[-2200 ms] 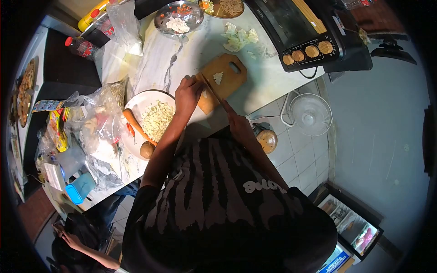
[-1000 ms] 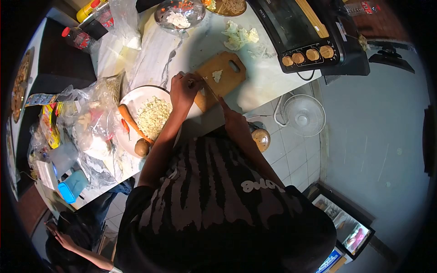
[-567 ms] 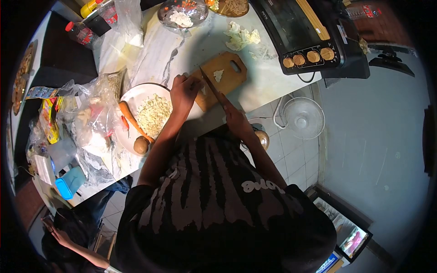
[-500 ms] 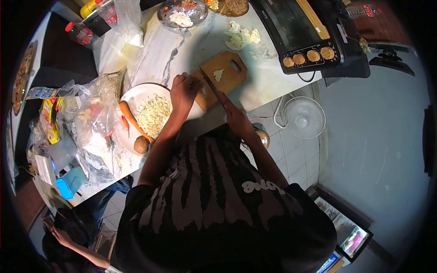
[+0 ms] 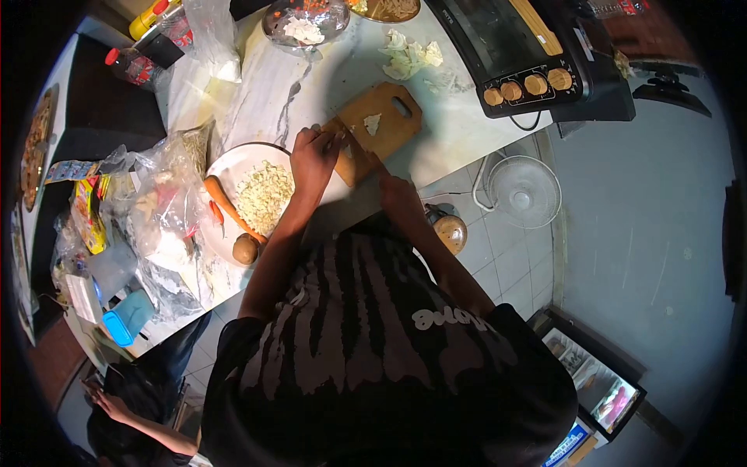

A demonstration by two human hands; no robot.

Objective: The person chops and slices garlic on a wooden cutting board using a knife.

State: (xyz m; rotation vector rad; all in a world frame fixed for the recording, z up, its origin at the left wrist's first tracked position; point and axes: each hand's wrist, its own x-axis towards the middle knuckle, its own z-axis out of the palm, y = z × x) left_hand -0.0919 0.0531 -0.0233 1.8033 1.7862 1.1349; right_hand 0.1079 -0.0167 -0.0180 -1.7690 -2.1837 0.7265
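Observation:
A wooden cutting board (image 5: 393,128) lies on the marble counter with a pale scrap (image 5: 373,124) on it. My right hand (image 5: 398,193) is wrapped round the handle of a knife (image 5: 359,148), whose blade rests over the board's left part. My left hand (image 5: 315,156) is closed at the board's left edge, beside the blade; what its fingers press on is too small to make out. Left of it stands a round plate (image 5: 225,167) with chopped pale pieces (image 5: 264,196), a carrot (image 5: 224,201), red chillies (image 5: 215,210) and a round brown vegetable (image 5: 245,248).
A black oven (image 5: 510,58) stands at the right, near leafy scraps (image 5: 408,58). A metal plate (image 5: 276,35) with chopped food is at the back. Plastic bags (image 5: 159,206) and a blue-lidded container (image 5: 128,317) are at the left. Another person's hand (image 5: 113,406) shows at lower left.
The knife has tilted and its blade has come nearer to my left fingers. My right hand has shifted slightly left. The whole view has shifted a little.

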